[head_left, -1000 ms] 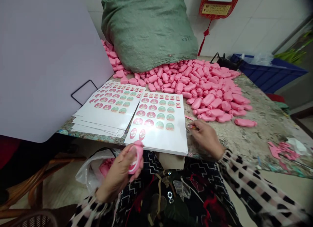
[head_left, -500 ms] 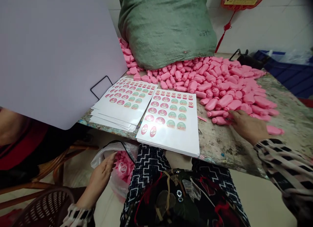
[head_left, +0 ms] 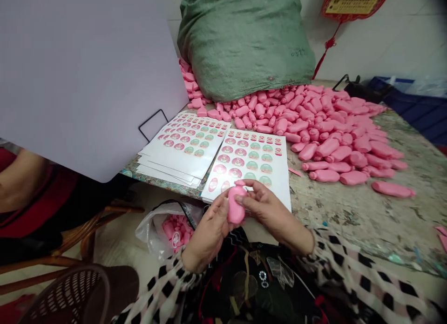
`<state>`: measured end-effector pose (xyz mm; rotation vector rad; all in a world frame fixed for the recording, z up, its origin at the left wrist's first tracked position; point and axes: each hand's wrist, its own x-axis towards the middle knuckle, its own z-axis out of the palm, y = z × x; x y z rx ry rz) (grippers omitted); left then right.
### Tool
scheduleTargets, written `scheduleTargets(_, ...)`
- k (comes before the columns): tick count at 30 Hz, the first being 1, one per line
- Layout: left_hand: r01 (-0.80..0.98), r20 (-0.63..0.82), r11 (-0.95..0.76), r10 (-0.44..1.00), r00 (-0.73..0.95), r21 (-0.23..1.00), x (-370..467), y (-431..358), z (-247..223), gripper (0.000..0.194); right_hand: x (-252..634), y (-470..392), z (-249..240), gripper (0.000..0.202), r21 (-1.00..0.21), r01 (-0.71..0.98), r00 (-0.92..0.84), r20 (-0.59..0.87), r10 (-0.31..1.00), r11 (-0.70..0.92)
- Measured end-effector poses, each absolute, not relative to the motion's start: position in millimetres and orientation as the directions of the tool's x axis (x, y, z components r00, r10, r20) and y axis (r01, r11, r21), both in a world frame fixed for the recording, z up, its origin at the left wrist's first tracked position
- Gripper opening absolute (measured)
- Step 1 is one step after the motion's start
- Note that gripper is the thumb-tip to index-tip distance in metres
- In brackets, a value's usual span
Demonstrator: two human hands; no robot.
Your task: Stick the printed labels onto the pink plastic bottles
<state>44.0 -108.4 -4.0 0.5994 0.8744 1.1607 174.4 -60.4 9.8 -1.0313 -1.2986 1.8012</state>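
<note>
Between my two hands is a small pink bottle [head_left: 237,205], neck up, just over the table's front edge. My left hand [head_left: 213,225] is closed on its left side. From the right, my right hand [head_left: 267,206] pinches it near the neck, thumb on the front. Right behind the bottle lies a sheet of stickers [head_left: 260,149] with pink and green labels, partly covered by my hands. A fanned stack of sticker sheets [head_left: 190,140] sits to its left. Many more pink bottles [head_left: 326,145] are heaped at the back and right of the table.
A large green sack [head_left: 247,44] rests on the heap. A pale upright panel [head_left: 91,82] stands at left, with a person's arm [head_left: 21,179] beyond it. Below the table edge, a plastic bag [head_left: 153,233] holds pink pieces. A brown basket [head_left: 70,296] stands lower left.
My right hand has come from the heap to the middle with a pink bottle. My left hand has risen from beside the plastic bag and joined it on the bottle.
</note>
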Motion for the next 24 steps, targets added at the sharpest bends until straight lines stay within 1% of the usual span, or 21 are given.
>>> scheduleTargets(1,-0.545,-0.284,0.330,0.944,0.170,0.771,44.3,-109.1,-5.1,0.040,170.3,-63.7,7.2,0.043,-0.975,-0.011,-0.465,-0.192,0.864,-0.222)
scheduleTargets(3,-0.529,-0.344,0.403,0.915,0.213,0.747,39.2,-112.8,-8.6,0.036,169.8,-66.4,3.0,0.040,-0.982,0.183,-0.474,-0.124,0.872,-0.040)
scheduleTargets(5,-0.482,-0.415,0.475,0.880,0.232,0.736,29.2,-117.7,-12.6,0.035,175.8,-62.7,-0.1,0.044,-0.916,0.375,-0.486,-0.067,0.871,0.140)
scheduleTargets(6,-0.461,-0.438,0.489,0.872,0.220,0.741,23.3,-119.7,-14.1,0.036,179.9,-58.5,-1.3,0.046,-0.872,0.448,-0.489,-0.056,0.871,0.196)
scheduleTargets(8,-0.411,-0.448,0.461,0.884,0.135,0.787,11.4,-121.1,-15.5,0.036,187.1,-46.9,-3.5,0.042,-0.793,0.549,-0.480,-0.041,0.876,0.263)
scheduleTargets(9,-0.355,-0.433,0.426,0.899,0.064,0.832,5.8,-120.3,-15.1,0.034,189.5,-40.5,-4.3,0.037,-0.755,0.589,-0.471,-0.032,0.881,0.288)
scheduleTargets(10,-0.261,-0.399,0.380,0.917,-0.021,0.887,0.8,-118.3,-14.2,0.033,190.6,-34.4,-4.9,0.033,-0.714,0.626,-0.463,-0.018,0.886,0.313)
scheduleTargets(11,-0.119,-0.339,0.326,0.935,-0.109,0.938,-3.6,-115.5,-12.7,0.030,190.5,-29.2,-5.3,0.031,-0.670,0.662,-0.459,-0.006,0.889,0.337)
scheduleTargets(12,0.062,-0.256,0.270,0.950,-0.178,0.961,-7.3,-112.0,-11.1,0.027,189.0,-25.0,-5.3,0.029,-0.622,0.698,-0.454,-0.001,0.891,0.355)
scheduleTargets(13,0.254,-0.162,0.214,0.964,-0.212,0.943,-9.9,-108.1,-9.3,0.023,186.6,-22.1,-5.2,0.028,-0.574,0.733,-0.447,0.000,0.894,0.366)
scheduleTargets(14,0.426,-0.072,0.157,0.975,-0.209,0.891,-11.5,-104.0,-7.8,0.019,183.3,-20.3,-4.9,0.027,-0.528,0.763,-0.439,-0.001,0.898,0.372)
scheduleTargets(15,0.561,0.004,0.097,0.984,-0.175,0.822,-12.0,-100.0,-6.7,0.018,179.6,-19.4,-4.6,0.027,-0.484,0.789,-0.430,0.002,0.903,0.377)
scheduleTargets(16,0.659,0.062,0.033,0.991,-0.120,0.752,-11.5,-96.5,-6.2,0.019,175.9,-19.3,-4.3,0.027,-0.444,0.811,-0.421,0.011,0.907,0.381)
scheduleTargets(18,0.770,0.134,-0.093,0.991,0.010,0.632,-7.6,-91.5,-7.2,0.025,169.4,-19.8,-4.2,0.027,-0.370,0.847,-0.398,0.035,0.917,0.382)
scheduleTargets(20,0.828,0.159,-0.167,0.983,0.095,0.536,-1.7,-90.1,-10.4,0.031,165.2,-20.0,-4.6,0.028,-0.309,0.875,-0.377,0.049,0.925,0.373)
scheduleTargets(22,0.863,0.128,-0.170,0.984,0.123,0.477,4.5,-91.7,-14.1,0.035,163.3,-19.3,-5.2,0.028,-0.263,0.890,-0.372,0.052,0.927,0.372)
scheduleTargets(24,0.881,0.076,-0.156,0.988,0.136,0.447,9.2,-94.8,-16.8,0.038,162.4,-18.3,-5.6,0.028,-0.233,0.895,-0.380,0.048,0.924,0.380)
